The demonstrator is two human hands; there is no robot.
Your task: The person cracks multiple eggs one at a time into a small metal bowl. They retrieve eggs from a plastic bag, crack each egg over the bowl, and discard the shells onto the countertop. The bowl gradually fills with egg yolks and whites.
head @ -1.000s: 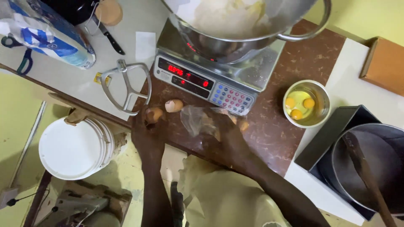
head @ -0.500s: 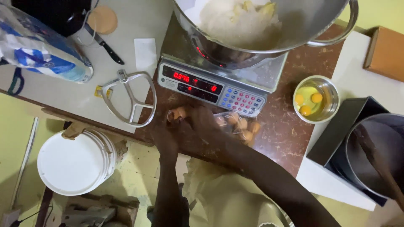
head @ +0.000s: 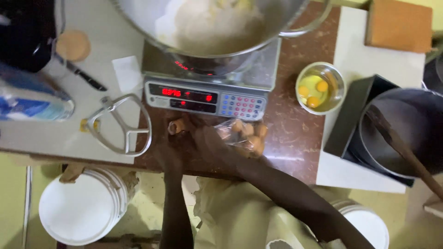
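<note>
My left hand [head: 170, 146] is closed around a brown egg [head: 176, 126] just in front of the digital scale [head: 205, 97]. My right hand [head: 210, 142] lies against it and grips the mouth of a clear plastic bag [head: 243, 134] holding several brown eggs on the brown counter. A big steel bowl of flour [head: 212, 27] sits on the scale. A small bowl with cracked yolks [head: 320, 87] stands right of the scale.
A metal mixer paddle [head: 120, 124] lies left of my hands, with a knife [head: 85, 76] and a blue-white bag [head: 32, 99] beyond. A dark pot with a wooden spoon [head: 401, 147] stands at right. White buckets [head: 80, 207] sit below the counter edge.
My left hand has moved right with the egg until it meets my right hand at the bag. The loose egg on the counter is no longer visible. The view has shifted closer.
</note>
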